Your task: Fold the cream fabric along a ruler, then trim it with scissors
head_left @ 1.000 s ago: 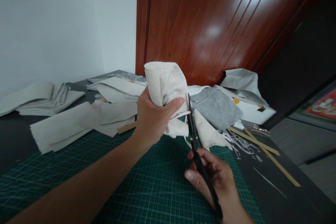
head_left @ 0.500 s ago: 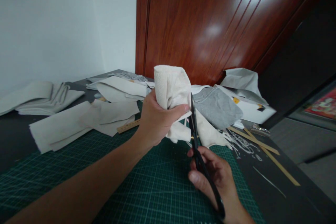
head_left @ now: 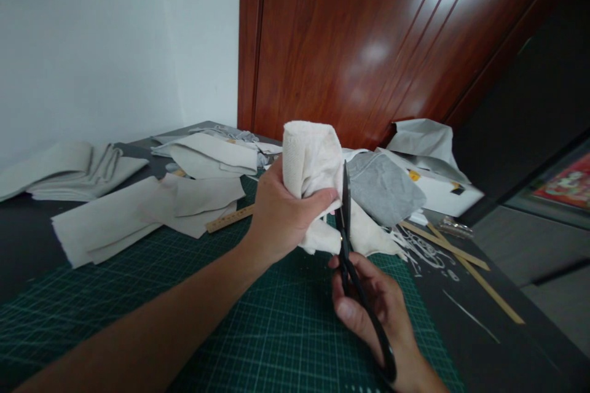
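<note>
Bunched white fabric point(head_left: 313, 153) is pinched between the thumb and fingers of my left hand point(head_left: 283, 212), held up above the green cutting mat point(head_left: 267, 325). A lower flap of the cloth hangs under my thumb. My right hand point(head_left: 378, 307) grips the handles of black scissors point(head_left: 346, 245), whose blades point upward along the right edge of the fabric. The blades look nearly closed; whether cloth lies between them I cannot tell. Behind the scissors, another cream fabric piece point(head_left: 371, 230) lies on the mat.
Cut fabric pieces point(head_left: 110, 218) and a wooden ruler point(head_left: 230, 218) lie left; a folded cloth stack point(head_left: 78, 175) is farther left. Grey fabric point(head_left: 385, 187), thin white scraps point(head_left: 426, 252) and wooden strips point(head_left: 479, 279) lie right. A brown door point(head_left: 350, 43) stands behind.
My left hand and the white fabric have shifted slightly right and a little down. The scissors' blades have tilted more upright, moving slightly right with the cloth's edge.
</note>
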A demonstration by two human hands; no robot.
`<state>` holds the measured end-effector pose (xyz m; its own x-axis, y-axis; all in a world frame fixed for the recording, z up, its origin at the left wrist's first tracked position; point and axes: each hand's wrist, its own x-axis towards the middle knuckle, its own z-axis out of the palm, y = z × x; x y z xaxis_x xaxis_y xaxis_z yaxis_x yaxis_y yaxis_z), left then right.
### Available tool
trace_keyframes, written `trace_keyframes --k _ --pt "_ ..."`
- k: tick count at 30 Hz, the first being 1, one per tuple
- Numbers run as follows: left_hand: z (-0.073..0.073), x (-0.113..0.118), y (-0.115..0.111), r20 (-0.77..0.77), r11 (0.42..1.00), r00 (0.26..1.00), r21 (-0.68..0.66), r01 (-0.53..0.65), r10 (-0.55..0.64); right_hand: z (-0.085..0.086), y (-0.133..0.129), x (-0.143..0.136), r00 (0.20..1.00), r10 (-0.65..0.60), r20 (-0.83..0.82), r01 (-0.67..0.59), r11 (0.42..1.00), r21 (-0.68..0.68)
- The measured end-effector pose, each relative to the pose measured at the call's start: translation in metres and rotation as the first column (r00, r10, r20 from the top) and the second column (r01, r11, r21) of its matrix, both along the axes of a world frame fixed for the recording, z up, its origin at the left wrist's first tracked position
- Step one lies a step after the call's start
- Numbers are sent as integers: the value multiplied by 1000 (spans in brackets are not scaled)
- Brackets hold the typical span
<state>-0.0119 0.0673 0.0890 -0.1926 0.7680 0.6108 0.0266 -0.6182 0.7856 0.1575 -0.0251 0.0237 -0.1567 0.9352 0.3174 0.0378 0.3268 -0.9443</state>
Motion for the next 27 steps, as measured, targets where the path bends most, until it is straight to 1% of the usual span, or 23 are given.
trace_keyframes --k 7,11,13,20,27 --pt "1 2 -3 -12 1000 1000 -1 -10 10 -5 0 4 999 -5 37 5 1000 -5" --pt "0 1 -3 -12 1000 1000 8 -9 9 -8 -2 2 994 -104 42 104 995 -7" --pt "0 1 -2 -12 1000 1000 11 -2 2 -8 -3 0 990 -129 50 129 992 -3" --pt "-1 1 -1 8 1000 1000 0 -5 5 -6 -4 -2 992 -127 29 127 992 -22" --pt "-3 2 -1 75 997 995 -34 69 -67 -5 -6 -3 989 -141 33 142 989 -44"
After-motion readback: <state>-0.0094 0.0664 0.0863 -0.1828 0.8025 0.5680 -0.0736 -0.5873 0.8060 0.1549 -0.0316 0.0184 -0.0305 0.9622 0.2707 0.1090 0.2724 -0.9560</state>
